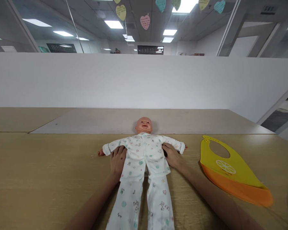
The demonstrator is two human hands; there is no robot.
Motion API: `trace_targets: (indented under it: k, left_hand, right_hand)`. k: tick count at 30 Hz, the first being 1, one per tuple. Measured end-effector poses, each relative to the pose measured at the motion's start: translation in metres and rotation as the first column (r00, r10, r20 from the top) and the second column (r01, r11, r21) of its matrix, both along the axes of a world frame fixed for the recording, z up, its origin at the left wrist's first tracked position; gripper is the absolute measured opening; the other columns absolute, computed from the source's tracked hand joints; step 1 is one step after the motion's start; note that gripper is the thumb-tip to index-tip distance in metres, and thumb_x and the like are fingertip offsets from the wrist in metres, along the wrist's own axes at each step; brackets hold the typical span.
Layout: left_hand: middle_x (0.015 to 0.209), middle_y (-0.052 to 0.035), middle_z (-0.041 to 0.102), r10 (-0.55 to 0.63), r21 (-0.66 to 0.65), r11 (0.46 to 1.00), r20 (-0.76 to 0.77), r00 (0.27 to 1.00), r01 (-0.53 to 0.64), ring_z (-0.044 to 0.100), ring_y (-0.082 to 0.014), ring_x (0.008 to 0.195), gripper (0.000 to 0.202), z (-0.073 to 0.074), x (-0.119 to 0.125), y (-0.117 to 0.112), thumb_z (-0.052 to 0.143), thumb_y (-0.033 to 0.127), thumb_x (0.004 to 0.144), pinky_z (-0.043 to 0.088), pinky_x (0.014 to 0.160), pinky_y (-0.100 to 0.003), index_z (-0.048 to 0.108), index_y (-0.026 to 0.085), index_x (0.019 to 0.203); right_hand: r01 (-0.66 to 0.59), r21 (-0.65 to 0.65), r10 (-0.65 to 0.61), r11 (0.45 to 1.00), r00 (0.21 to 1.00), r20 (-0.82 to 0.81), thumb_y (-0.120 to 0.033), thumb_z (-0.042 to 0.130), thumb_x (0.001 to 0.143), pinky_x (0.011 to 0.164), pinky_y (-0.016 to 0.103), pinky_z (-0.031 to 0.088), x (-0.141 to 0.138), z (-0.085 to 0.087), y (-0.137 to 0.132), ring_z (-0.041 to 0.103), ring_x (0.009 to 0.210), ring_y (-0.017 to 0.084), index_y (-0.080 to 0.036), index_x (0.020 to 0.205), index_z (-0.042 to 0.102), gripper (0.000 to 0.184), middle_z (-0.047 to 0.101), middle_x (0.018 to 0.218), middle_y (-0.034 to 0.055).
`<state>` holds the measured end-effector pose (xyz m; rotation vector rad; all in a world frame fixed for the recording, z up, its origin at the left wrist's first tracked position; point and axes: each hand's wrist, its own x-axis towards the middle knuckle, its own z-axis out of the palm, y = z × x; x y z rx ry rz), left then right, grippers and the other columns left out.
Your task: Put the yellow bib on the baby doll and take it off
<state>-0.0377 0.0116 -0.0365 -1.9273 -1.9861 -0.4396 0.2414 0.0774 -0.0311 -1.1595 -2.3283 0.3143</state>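
A baby doll [144, 156] lies on its back on the wooden table, head away from me and arms spread wide. It wears a white long-sleeved top and white trousers, both with small coloured prints. My left hand [118, 159] is at the doll's side below one sleeve, fingers curled against the torso. On the opposite side my right hand [172, 155] grips the doll below the other sleeve. The fingertips of both hands are partly hidden by the clothes and the body.
To the right lies a yellow bib [230, 166] with an orange pocket and a citrus-slice print. A pale board [98, 121] runs along the back of the table [50, 179], against a white wall [144, 80]. Heart-shaped paper notes [145, 22] hang on the glass above.
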Motion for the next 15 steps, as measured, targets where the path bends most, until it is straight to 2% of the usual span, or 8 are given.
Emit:
trace_targets:
  k: [4, 8, 11, 15]
  left_hand:
    - [0.127, -0.0167, 0.059, 0.046, -0.013, 0.999, 0.057, 0.997, -0.046, 0.054, -0.0322, 0.113, 0.034, -0.002, 0.005, 0.009, 0.044, 0.014, 0.084, 0.044, 0.090, -0.047, 0.062, 0.016, 0.113]
    - [0.122, -0.0178, 0.061, -0.053, -0.034, 0.998, 0.101, 0.993, 0.057, 0.056, -0.0302, 0.114, 0.030, -0.007, 0.000, 0.022, 0.045, 0.015, 0.085, 0.042, 0.096, -0.042, 0.061, 0.013, 0.111]
    - [0.117, -0.0177, 0.064, -0.122, -0.076, 0.988, 0.123, 0.985, 0.132, 0.057, -0.0293, 0.113, 0.028, -0.011, -0.008, 0.035, 0.046, 0.016, 0.085, 0.041, 0.097, -0.040, 0.061, 0.013, 0.109]
    - [0.118, -0.0195, 0.064, -0.075, -0.153, 0.984, 0.096, 0.993, 0.089, 0.057, -0.0295, 0.115, 0.030, -0.013, -0.016, 0.047, 0.045, 0.017, 0.086, 0.040, 0.098, -0.040, 0.060, 0.010, 0.111]
  right_hand:
    - [0.016, -0.018, -0.016, 1.000, 0.999, -0.046, -0.015, 0.053, 0.080, 0.098, 0.035, 0.040, -0.003, 0.002, 0.009, 0.054, 0.111, 0.020, -0.014, 0.109, 0.063, 0.031, 0.060, 0.119, 0.0137]
    - [0.039, -0.007, -0.039, 0.999, 0.999, -0.023, -0.017, 0.050, 0.081, 0.099, 0.037, 0.039, -0.003, 0.000, 0.011, 0.052, 0.116, 0.021, -0.016, 0.116, 0.061, 0.036, 0.058, 0.124, 0.0140]
    - [0.037, 0.024, -0.038, 0.999, 0.999, 0.033, -0.017, 0.049, 0.083, 0.101, 0.038, 0.038, -0.003, -0.002, 0.012, 0.050, 0.119, 0.022, -0.017, 0.123, 0.058, 0.040, 0.055, 0.128, 0.0142]
    - [0.063, 0.040, -0.069, 0.997, 0.981, 0.184, -0.018, 0.046, 0.087, 0.107, 0.037, 0.032, 0.000, -0.006, 0.017, 0.043, 0.127, 0.020, -0.017, 0.131, 0.050, 0.045, 0.049, 0.136, 0.0141]
